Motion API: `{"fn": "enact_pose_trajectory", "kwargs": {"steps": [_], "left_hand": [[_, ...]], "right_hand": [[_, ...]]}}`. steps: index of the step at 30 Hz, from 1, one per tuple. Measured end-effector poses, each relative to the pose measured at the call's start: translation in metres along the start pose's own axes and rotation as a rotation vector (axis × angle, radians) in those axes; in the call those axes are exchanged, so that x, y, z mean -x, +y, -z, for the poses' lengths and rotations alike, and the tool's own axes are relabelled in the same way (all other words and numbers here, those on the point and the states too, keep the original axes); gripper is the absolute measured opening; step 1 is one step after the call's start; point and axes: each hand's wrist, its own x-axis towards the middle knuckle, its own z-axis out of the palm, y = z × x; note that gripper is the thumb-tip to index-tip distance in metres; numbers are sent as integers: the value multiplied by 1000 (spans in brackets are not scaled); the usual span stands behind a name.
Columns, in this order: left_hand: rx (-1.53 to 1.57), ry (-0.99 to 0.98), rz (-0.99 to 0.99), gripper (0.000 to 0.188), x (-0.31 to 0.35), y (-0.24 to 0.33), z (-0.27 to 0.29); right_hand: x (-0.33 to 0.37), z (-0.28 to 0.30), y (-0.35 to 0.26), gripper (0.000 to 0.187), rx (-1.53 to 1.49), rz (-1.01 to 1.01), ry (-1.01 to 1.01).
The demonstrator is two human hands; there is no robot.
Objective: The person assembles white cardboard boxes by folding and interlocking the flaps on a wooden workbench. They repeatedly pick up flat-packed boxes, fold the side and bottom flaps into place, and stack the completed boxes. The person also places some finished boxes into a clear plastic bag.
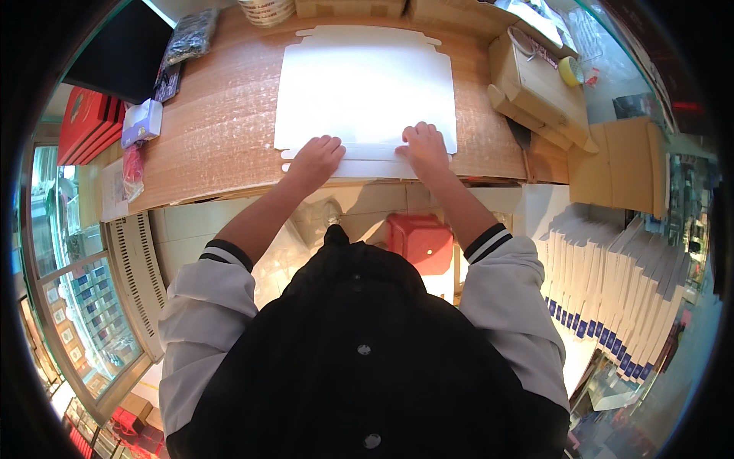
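Observation:
A white cardboard box blank [365, 88] lies unfolded on the wooden table, with rounded tabs at its corners and crease lines along its near edge. Both my hands are at that near edge. My left hand [315, 162] is closed over the left part of the near flap, knuckles up and fingers curled. Toward the right end of the same flap, my right hand [428, 154] is closed, its thumb and curled fingers on the creased strip. The undersides of the fingers are hidden.
The wooden table [206, 130] ends just below my hands. Brown cardboard boxes [539, 92] and a dark flat-bladed tool [523, 141] lie on the right. A tissue pack [142, 122] sits at the left. Below are a red stool [420, 243] and a row of white flat boxes [612, 275].

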Motion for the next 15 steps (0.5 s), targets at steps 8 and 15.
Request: {"fn": "enact_pose_trajectory", "kwargs": {"steps": [8,15], "left_hand": [[-187,-234,-160,11,-10,-1,-4],[32,-107,0,15,-20,3,-8]], "right_hand": [[-3,-26,-56,11,-191,253,117],[-13,-33,-56,7,-76,195,-1]]}}
